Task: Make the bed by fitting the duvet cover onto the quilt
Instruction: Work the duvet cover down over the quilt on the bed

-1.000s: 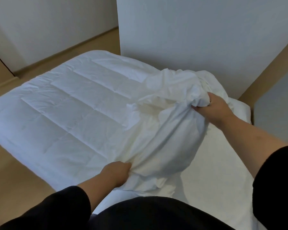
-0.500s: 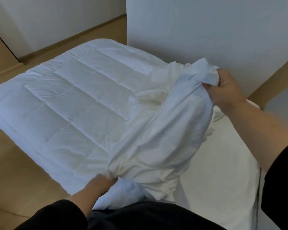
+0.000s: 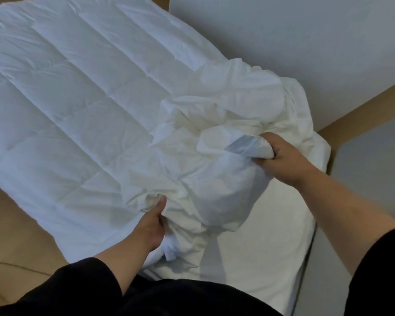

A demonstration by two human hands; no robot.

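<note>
White cloth fills nearly the whole view: the stitched quilt (image 3: 73,106) lies spread flat across the bed, running off its left side over the wooden floor (image 3: 12,226), while the duvet cover (image 3: 214,137) sits bunched in a crumpled heap on the quilt's near right part. The left hand (image 3: 152,226) grips a gathered fold at the near edge of the heap, thumb up and fingers curled into the cloth. The right hand (image 3: 283,153) is closed tight round a twisted wad of the cover at the heap's right side. Half a second ago that right hand held its fistful lifted high, with the cover stretched taut between the two hands; now it is lower and the cloth has slumped back into loose folds on the quilt. That suggests the person is regathering the cover to find its opening or a corner, not pulling it over yet. None of the quilt looks to be inside the cover, so the fitting is at an early stage. Bare mattress sheet (image 3: 271,236) shows to the right.
</note>
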